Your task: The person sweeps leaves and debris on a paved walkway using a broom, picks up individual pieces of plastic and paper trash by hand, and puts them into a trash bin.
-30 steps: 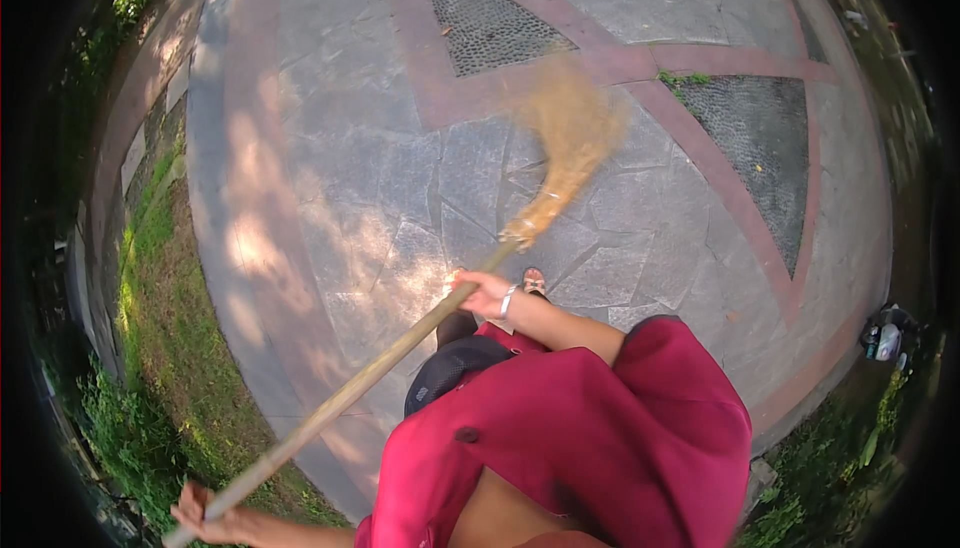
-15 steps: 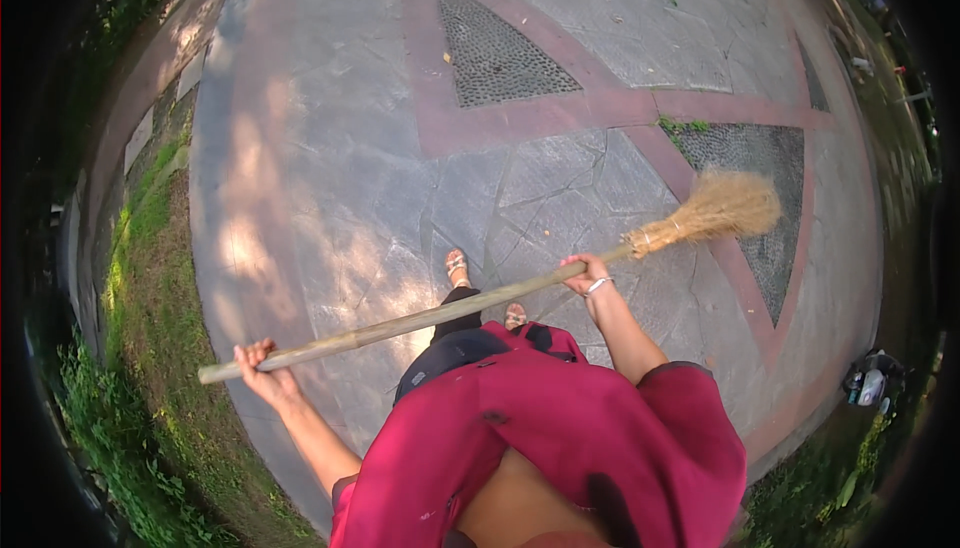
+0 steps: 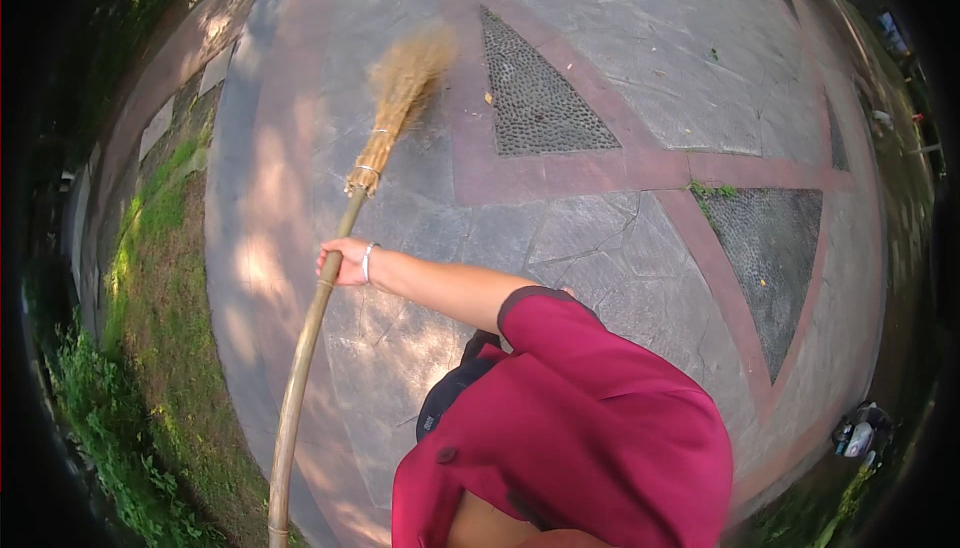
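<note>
A straw broom with a long wooden handle [image 3: 298, 388] runs from the lower edge up to the far left of centre. Its bristle head [image 3: 405, 88] is smeared by motion, and ties bind it where it meets the handle. My right hand [image 3: 347, 261], with a white bracelet at the wrist, is wrapped round the handle just below the head. The right arm stretches across my body to the left. My left hand is out of view, and the near end of the handle runs off the lower edge.
Grey stone paving [image 3: 590, 238] with reddish bands holds dark pebbled triangles [image 3: 545, 98]. A grass strip [image 3: 170, 318] with bushes borders it on the left. At the right edge sits a bundle of bags [image 3: 862, 435]. A yellow leaf [image 3: 488, 99] lies by one triangle.
The broom has swung from the right across to the far left, its head now pointing away from me. My right hand moved left with it. My left hand has gone out of view.
</note>
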Motion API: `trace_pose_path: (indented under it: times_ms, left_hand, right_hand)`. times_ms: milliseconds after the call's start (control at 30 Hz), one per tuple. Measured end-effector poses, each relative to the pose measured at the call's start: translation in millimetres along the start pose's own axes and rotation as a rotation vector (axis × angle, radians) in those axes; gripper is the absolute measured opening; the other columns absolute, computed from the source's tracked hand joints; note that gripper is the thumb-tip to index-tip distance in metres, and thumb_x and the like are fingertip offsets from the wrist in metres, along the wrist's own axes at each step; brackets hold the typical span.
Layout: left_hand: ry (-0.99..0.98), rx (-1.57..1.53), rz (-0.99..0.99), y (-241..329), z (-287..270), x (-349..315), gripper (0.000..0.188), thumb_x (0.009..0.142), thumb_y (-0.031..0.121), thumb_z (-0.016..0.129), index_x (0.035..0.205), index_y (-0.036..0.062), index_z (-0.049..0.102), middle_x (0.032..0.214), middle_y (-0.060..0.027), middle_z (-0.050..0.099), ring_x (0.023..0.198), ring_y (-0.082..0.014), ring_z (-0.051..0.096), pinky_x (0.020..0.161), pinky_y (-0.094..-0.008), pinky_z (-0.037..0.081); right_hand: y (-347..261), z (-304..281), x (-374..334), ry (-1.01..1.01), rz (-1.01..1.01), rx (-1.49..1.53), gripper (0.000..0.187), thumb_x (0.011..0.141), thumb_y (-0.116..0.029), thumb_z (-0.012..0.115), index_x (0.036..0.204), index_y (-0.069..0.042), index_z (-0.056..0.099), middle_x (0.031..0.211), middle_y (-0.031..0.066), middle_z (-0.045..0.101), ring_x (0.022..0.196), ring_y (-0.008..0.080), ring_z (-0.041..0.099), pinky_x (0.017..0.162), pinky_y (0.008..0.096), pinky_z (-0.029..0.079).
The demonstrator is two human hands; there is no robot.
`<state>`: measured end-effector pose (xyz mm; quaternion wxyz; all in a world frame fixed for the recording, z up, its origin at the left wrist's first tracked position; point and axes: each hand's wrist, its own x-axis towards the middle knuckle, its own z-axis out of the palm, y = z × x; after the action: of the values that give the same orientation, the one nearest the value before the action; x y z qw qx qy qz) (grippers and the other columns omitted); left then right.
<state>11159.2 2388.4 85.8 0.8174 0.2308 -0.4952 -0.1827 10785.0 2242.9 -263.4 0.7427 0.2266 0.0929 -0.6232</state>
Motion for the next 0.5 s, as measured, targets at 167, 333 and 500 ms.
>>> trace_pose_path:
  times_ms: [167,333,500]
  left_hand:
    - [-0.132,-0.068,0.082,2.3,112.5,-61.2,0.03,0.084,0.013,0.046,0.056,0.0139,0.037,0.051,-0.0001,0.038,0.053,-0.0128,0.04,0.063,-0.0312,0.038]
    - [-0.153,-0.044,-0.029,-13.2,186.8,-108.3,0.029,0.084,0.014,0.047,0.057,0.0147,0.035,0.05,0.0028,0.033,0.048,-0.0111,0.036,0.058,-0.0292,0.036]
    - [-0.391,-0.281,-0.583,-84.7,284.1,-125.7,0.036,0.082,0.007,0.047,0.052,0.0165,0.03,0.048,0.0021,0.033,0.05,-0.0126,0.034,0.069,-0.0294,0.038]
  right_hand:
    - [-126.7,-15.6,40.4,0.096,-0.152,-0.121,0.011,0.082,-0.014,0.052,0.078,-0.005,0.047,0.07,0.0072,0.051,0.069,0.0231,0.054,0.067,0.0424,0.048]
    - [-179.8,-124.3,-93.5,0.269,-0.102,0.02,0.014,0.08,-0.01,0.056,0.088,-0.003,0.048,0.077,0.0092,0.053,0.079,0.0246,0.056,0.077,0.0447,0.048]
    - [-234.4,-212.5,-328.5,0.236,-0.381,0.274,0.013,0.079,-0.006,0.056,0.087,0.0,0.048,0.086,0.0118,0.052,0.087,0.026,0.054,0.089,0.0479,0.042]
